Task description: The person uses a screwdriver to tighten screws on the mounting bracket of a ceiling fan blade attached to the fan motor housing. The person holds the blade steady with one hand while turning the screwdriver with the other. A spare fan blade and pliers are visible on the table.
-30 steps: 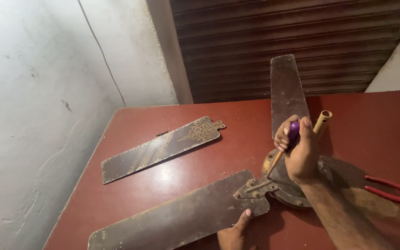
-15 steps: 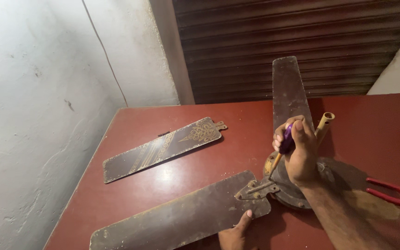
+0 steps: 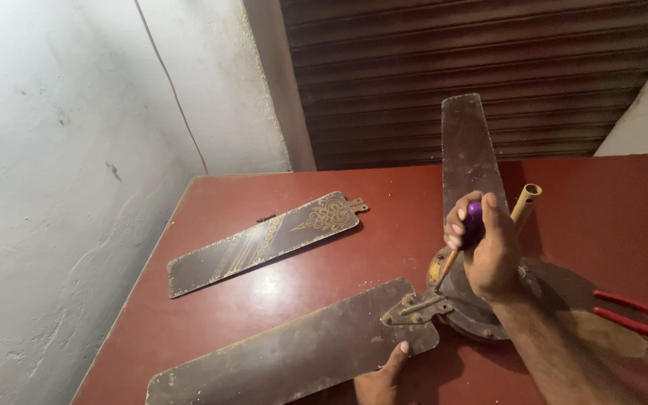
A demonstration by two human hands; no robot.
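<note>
Meanwhile the right hand (image 3: pixel 489 251) stays clamped on the screwdriver (image 3: pixel 465 232).

Glossy red tabletop (image 3: pixel 279 296), dusty matt fan blade (image 3: pixel 294 356), rusty metal hub (image 3: pixel 474 319)

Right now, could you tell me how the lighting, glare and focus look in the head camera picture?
Head view: dim, soft light; a pale sheen on the red table between the loose blade and the mounted blade; the right hand on the purple-handled screwdriver is sharp, shadowing the fan hub; the left hand is cropped at the bottom edge.
</note>
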